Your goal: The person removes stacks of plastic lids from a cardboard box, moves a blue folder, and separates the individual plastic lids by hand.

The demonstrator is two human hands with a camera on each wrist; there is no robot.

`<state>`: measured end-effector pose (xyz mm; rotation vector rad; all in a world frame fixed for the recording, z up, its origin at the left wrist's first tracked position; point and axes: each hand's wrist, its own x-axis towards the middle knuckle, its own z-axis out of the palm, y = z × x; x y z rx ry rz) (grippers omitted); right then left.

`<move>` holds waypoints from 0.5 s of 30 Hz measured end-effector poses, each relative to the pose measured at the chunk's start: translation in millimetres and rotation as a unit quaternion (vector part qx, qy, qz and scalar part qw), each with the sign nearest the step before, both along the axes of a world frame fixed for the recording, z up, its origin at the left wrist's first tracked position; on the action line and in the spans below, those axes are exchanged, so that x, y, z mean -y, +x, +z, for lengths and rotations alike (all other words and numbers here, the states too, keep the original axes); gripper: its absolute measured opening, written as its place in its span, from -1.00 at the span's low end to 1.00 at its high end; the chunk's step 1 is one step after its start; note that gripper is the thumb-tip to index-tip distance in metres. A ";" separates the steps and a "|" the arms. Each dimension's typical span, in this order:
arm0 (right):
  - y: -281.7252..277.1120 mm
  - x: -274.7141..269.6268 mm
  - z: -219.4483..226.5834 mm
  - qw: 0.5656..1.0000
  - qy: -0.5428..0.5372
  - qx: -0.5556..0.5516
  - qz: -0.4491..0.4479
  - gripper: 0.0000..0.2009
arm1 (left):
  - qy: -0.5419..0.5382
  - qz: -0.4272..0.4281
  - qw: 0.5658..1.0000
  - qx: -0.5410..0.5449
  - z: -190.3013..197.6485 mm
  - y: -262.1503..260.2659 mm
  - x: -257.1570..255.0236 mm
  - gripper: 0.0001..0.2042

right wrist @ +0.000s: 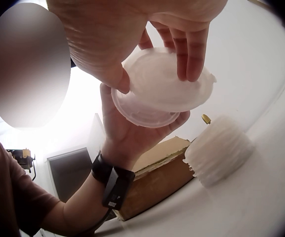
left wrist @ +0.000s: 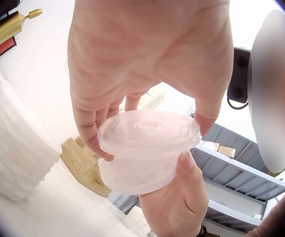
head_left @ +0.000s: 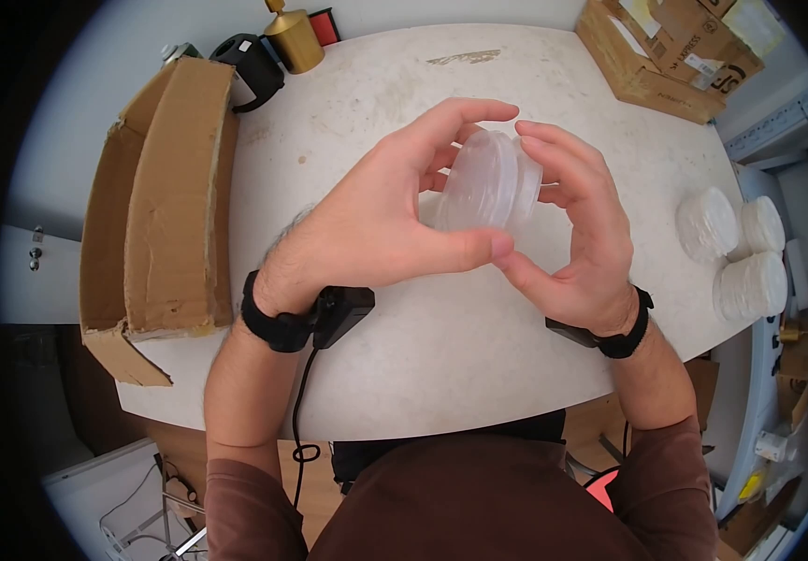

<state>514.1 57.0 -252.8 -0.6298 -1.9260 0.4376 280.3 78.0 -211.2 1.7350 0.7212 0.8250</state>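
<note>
Two round translucent plastic lids are held face to face between my hands above the table. My left hand (head_left: 367, 210) grips the ringed lid (left wrist: 150, 129) by its edge, fingers on one side and thumb on the other. The second lid (right wrist: 174, 81), with a small tab on its rim, is held in my right hand (head_left: 582, 220), its thumb and fingers curled round it. In the right wrist view this lid lies tilted across the first. Both thumb tips come close together at the lower edge. A whitish ribbed stack (right wrist: 219, 150) stands on the table below the hands.
Three wrapped white stacks (head_left: 750, 285) stand at the table's right edge. An open cardboard box (head_left: 175, 196) lies along the left side. A black cylinder (head_left: 250, 70) and a brass-coloured canister (head_left: 295, 42) stand behind it. Taped cartons (head_left: 666, 56) occupy the back right corner.
</note>
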 end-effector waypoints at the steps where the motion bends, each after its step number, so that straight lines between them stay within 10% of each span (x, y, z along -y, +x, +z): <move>1: 0.3 -0.1 0.3 1.000 0.004 0.002 -0.003 -0.21 | -0.011 0.003 1.000 0.006 0.0 0.3 -0.2 -0.11; 8: 2.4 -1.7 -2.4 1.000 0.009 -0.017 -0.017 -0.20 | 0.002 0.059 0.998 -0.014 3.9 -8.6 -3.9 -0.20; 10: 2.7 -3.0 -3.4 0.999 0.011 -0.020 -0.032 -0.20 | 0.152 0.185 0.955 -0.174 2.2 -14.0 -6.5 -0.22; 15: 2.0 -3.3 -6.3 0.999 -0.007 -0.023 -0.045 -0.22 | 0.179 0.184 0.899 -0.356 -4.6 -14.9 -3.0 -0.20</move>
